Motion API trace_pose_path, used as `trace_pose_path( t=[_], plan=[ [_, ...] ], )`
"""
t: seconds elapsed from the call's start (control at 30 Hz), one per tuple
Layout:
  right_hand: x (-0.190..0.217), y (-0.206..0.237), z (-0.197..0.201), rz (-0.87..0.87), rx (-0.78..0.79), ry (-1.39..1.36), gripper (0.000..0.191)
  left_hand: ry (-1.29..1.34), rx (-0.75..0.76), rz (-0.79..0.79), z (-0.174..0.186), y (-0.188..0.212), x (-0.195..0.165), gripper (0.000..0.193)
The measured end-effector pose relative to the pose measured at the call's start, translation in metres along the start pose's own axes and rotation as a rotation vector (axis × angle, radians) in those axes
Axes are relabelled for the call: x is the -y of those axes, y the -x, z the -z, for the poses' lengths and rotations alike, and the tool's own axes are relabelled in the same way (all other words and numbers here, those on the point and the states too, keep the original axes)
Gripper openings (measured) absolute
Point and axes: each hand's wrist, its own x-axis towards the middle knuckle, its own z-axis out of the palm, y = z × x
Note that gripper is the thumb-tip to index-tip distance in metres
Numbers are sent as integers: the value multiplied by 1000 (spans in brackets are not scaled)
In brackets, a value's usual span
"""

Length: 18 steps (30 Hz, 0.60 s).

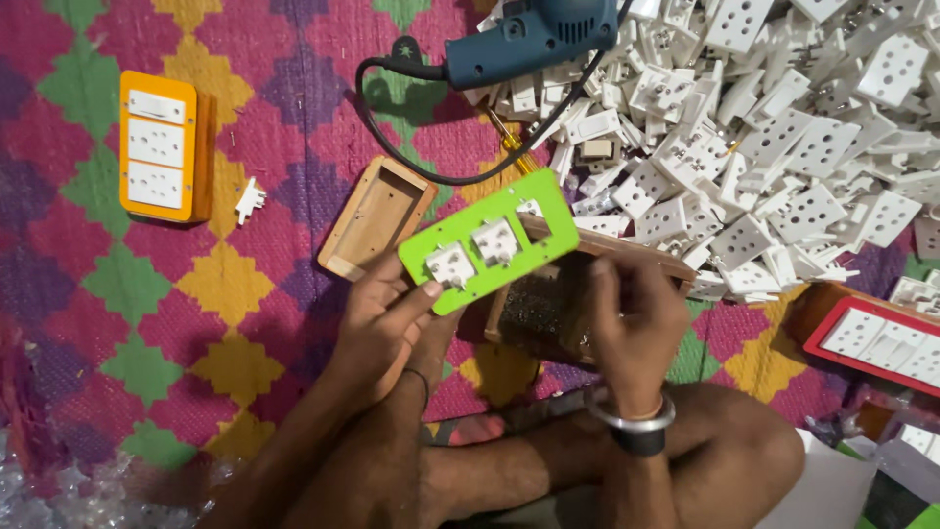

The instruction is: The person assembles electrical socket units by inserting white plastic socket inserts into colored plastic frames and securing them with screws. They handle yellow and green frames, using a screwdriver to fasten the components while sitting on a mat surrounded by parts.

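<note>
1. Hands: left hand (377, 313) pinches the lower left end of a green plate (490, 242), thumb on its face. Right hand (636, 323) curls on a wooden box (548, 309) under the plate.
2. Plate sits tilted above the lap, two white sockets (473, 252) fitted.
3. Empty wooden box (377, 217) on the mat, just left of the plate.
4. Blue drill (529, 37) lies at the top, beside a pile of white sockets (783, 147).
5. Orange switchboard (162, 147) lies far left; a red one (876, 338) sits at the right.

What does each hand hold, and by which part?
The left hand grips the green rectangular plastic switch plate at its lower-left end. Whether the right hand holds anything cannot be told.
</note>
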Motion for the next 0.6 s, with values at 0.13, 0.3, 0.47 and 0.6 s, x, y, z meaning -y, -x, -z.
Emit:
trace_pose_path(
  t=[0.13,0.3,0.47,0.6],
  plan=[
    [0,15,-22,136,398,564,20,-41,-55,-8,-6,1,-4,36],
    [-6,22,-49,134,382,690,24,-261,7,-68,-12,2,-8,33],
    [-4,26,-39,127,284,440,9,-220,-53,-73,-11,-1,-6,39],
    [4,25,-34,-277,243,-290,13,-254,-36,-126,-8,0,1,36]
  ],
)
